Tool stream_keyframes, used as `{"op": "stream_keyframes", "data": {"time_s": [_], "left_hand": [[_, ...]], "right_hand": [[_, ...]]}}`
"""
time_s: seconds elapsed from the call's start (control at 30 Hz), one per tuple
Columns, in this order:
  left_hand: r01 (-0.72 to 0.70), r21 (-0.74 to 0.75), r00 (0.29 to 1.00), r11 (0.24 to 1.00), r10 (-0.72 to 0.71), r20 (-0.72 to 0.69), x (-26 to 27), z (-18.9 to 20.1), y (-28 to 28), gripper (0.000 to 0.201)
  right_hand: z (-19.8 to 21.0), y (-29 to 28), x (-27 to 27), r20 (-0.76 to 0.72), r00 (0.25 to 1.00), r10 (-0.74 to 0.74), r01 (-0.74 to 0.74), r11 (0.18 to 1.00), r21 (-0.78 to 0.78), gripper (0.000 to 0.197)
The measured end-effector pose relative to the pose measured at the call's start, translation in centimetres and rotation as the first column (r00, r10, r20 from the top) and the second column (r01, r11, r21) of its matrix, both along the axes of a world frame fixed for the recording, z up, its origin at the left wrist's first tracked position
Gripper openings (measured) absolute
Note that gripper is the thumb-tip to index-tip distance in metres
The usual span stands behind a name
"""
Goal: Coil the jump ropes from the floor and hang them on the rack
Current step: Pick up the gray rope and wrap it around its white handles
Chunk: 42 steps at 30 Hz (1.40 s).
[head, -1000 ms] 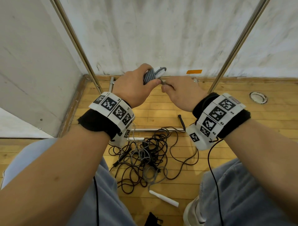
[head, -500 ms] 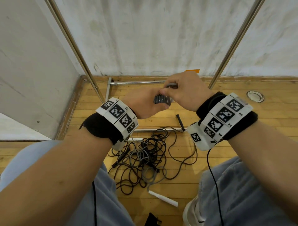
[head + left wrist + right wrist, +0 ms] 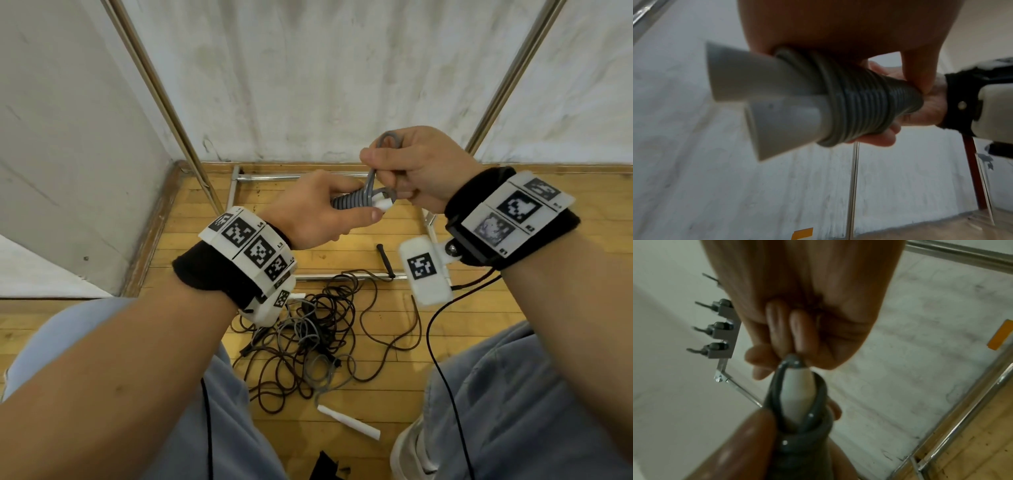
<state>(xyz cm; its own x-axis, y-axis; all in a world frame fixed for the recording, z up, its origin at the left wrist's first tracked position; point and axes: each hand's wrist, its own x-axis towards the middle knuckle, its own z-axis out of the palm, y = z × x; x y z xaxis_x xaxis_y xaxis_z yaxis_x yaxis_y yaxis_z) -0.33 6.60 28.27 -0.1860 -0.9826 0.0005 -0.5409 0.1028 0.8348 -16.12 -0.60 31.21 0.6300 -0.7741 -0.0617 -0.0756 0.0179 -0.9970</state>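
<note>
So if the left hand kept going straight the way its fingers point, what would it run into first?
Most likely the right hand, directly ahead and pinching the loose end of the grey rope that the left hand grips. Depth is unclear, but they look nearly touching.

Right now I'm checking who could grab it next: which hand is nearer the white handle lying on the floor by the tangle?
Left. The left hand is above and slightly left of the white handle; the right hand is higher and farther right. Both are busy on the grey rope bundle.
</note>
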Motion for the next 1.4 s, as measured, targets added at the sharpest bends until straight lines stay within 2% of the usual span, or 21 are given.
{"op": "stream_keyframes", "data": {"time_s": [0.07,0.17,0.27,0.33,0.47,0.5,0.57,0.73,0.8,0.9,1.03,1.1,1.17,1.27,1.4], "left_hand": [[-0.004,0.004,0.998,1.000,0.004,-0.065,0.0,0.4,0.1,0.021],[0.026,0.005,0.990,1.000,-0.025,-0.135,-0.3,0.8,0.3,0.011],[0.030,-0.023,0.977,0.999,-0.035,-0.211,-0.5,1.3,0.6,0.018],[0.004,-0.055,0.966,0.998,-0.018,-0.257,-0.4,1.5,0.6,0.020],[-0.050,-0.086,0.936,0.995,0.017,-0.351,-0.4,1.7,0.7,0.007],[-0.070,-0.089,0.926,0.994,0.032,-0.377,-0.5,1.7,0.7,0.008],[-0.114,-0.070,0.893,0.991,0.071,-0.445,-0.5,1.8,0.6,0.014],[-0.175,0.067,0.784,0.982,0.180,-0.594,-0.6,1.6,0.0,0.030],[-0.196,0.112,0.758,0.974,0.224,-0.613,-0.7,1.4,-0.2,0.031],[-0.221,0.120,0.760,0.968,0.248,-0.601,-0.8,1.1,-0.4,0.018],[-0.289,0.100,0.756,0.952,0.291,-0.586,-1.0,0.8,-0.6,0.025],[-0.330,0.089,0.748,0.940,0.318,-0.583,-0.9,0.8,-0.8,0.018],[-0.342,0.094,0.766,0.935,0.335,-0.549,-0.7,0.6,-1.0,0.016],[-0.325,0.105,0.795,0.940,0.332,-0.508,-0.6,0.3,-1.0,0.019],[-0.332,0.089,0.795,0.939,0.329,-0.509,-0.6,0.2,-0.8,0.015]], "right_hand": [[0.1,-0.2,-0.2,0.061,0.998,0.014,-0.017,0.999,0.037,0.025],[0.0,-0.3,-0.2,0.017,1.000,-0.023,0.023,1.000,-0.014,0.034],[-0.4,-0.1,0.4,-0.005,0.995,-0.095,0.095,0.995,-0.024,0.039],[-0.9,0.0,1.0,0.024,0.992,-0.122,0.121,0.992,0.038,0.038],[-1.1,0.5,2.1,0.159,0.978,-0.137,0.099,0.968,0.230,0.028],[-1.1,0.4,2.1,0.199,0.968,-0.150,0.093,0.958,0.270,0.020],[-1.4,0.1,2.1,0.229,0.961,-0.152,0.070,0.942,0.329,0.025],[-2.0,0.3,2.8,0.133,0.972,-0.193,0.144,0.939,0.311,0.026],[-2.2,0.5,3.0,0.143,0.964,-0.226,0.181,0.945,0.272,0.026],[-1.9,0.7,3.1,0.176,0.950,-0.257,0.220,0.954,0.204,0.023],[-1.8,1.0,3.1,0.170,0.930,-0.326,0.300,0.940,0.159,0.035],[-2.0,1.1,3.2,0.101,0.938,-0.332,0.329,0.943,0.044,0.033],[-2.2,1.2,3.2,-0.002,0.944,-0.329,0.326,0.935,-0.137,0.033],[-2.3,1.5,3.1,-0.175,0.920,-0.351,0.263,0.884,-0.386,0.031],[-2.3,1.7,2.8,-0.300,0.862,-0.408,0.177,0.797,-0.577,0.028]]}}
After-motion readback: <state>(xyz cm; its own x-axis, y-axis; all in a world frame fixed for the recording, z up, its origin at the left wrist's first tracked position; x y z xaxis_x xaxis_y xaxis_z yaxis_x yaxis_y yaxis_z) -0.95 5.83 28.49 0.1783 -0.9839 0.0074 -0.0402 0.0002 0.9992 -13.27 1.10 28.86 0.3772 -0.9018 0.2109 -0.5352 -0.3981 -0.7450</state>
